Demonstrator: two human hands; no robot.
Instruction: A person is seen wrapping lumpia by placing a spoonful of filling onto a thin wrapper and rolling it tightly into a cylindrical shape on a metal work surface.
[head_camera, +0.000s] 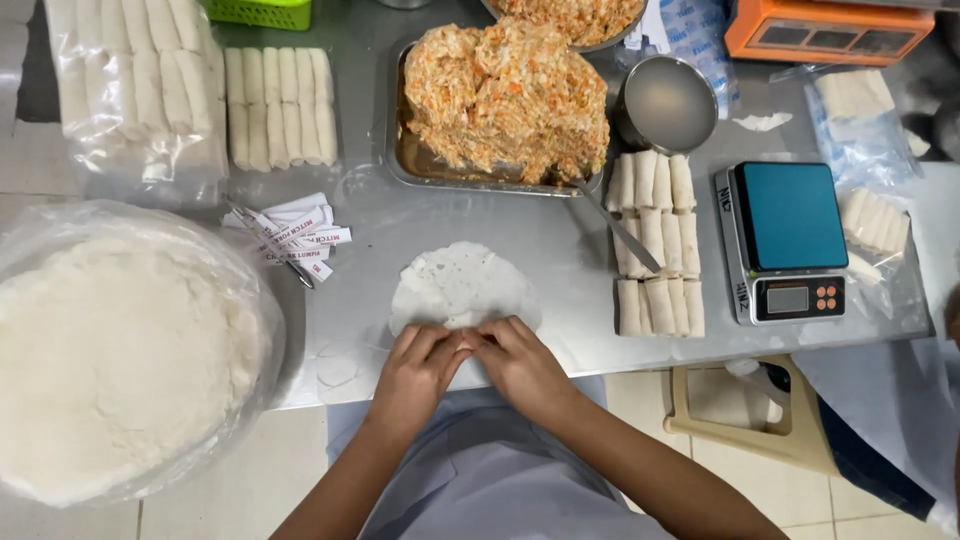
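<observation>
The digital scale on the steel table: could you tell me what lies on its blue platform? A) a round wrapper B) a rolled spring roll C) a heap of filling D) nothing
D: the digital scale shows a bare blue platform; the finished rolls lie beside it on the table.

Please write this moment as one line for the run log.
left hand: on wrapper near edge | right hand: same | tray of filling behind
</observation>
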